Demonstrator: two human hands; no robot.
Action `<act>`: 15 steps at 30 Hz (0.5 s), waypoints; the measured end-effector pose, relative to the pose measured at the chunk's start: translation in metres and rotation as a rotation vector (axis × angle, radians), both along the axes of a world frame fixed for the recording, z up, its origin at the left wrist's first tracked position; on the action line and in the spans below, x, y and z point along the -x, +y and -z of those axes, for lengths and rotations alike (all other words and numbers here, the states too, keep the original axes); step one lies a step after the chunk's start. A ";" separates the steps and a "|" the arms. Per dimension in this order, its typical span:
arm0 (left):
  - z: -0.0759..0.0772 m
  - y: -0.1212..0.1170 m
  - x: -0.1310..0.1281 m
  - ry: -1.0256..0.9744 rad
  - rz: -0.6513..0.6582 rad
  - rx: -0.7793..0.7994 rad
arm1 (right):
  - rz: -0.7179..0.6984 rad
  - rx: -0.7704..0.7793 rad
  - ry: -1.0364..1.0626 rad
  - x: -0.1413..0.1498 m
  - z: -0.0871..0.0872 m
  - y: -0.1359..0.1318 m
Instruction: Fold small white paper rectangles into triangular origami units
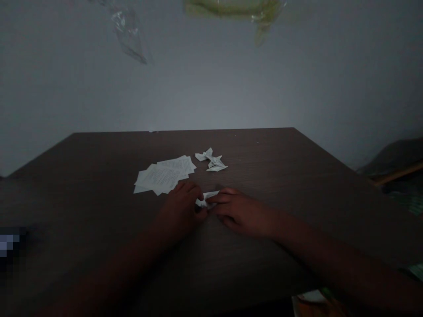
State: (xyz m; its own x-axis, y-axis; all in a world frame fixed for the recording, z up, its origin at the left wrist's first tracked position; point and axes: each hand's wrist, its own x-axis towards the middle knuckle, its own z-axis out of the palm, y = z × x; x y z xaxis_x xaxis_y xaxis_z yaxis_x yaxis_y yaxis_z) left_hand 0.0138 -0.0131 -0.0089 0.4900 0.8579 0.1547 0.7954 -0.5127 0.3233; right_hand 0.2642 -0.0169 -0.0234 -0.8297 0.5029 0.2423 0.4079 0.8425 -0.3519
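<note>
A small folded piece of white paper (209, 194) lies on the brown table between my two hands. My left hand (183, 204) is closed on its left end, with fingers bent and the thumb close to the near edge. From the other side, my right hand (243, 211) grips the paper, its index finger across the top and the other fingers curled below. My fingers cover much of the paper. Just beyond my hands sit a few folded paper figures (216, 163), touching or overlapping. A spread of printed paper sheets (161, 177) lies beyond my left hand.
The brown table (264, 163) runs back to a pale wall (211, 88). Clear plastic (128, 35) and a yellowish strip (231, 9) are on the wall. A blurred-out object (9, 242) is at the left edge. Dim items (313, 299) show below the table's front right edge.
</note>
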 end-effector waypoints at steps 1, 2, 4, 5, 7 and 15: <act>-0.001 0.002 0.001 0.020 -0.036 0.010 | 0.001 -0.004 0.005 0.000 0.000 0.000; -0.002 0.004 0.003 0.043 -0.076 0.027 | 0.002 -0.011 0.007 -0.001 0.000 0.000; -0.004 0.009 0.006 0.089 -0.133 0.057 | 0.007 -0.025 0.001 -0.001 0.001 0.000; -0.004 0.012 0.008 0.103 -0.142 0.061 | 0.009 -0.031 -0.005 -0.001 0.001 0.000; -0.004 0.017 0.010 0.114 -0.142 0.047 | 0.012 -0.033 -0.013 -0.001 0.002 0.000; -0.002 0.020 0.016 0.155 -0.148 -0.035 | 0.012 0.020 -0.070 0.002 -0.005 -0.002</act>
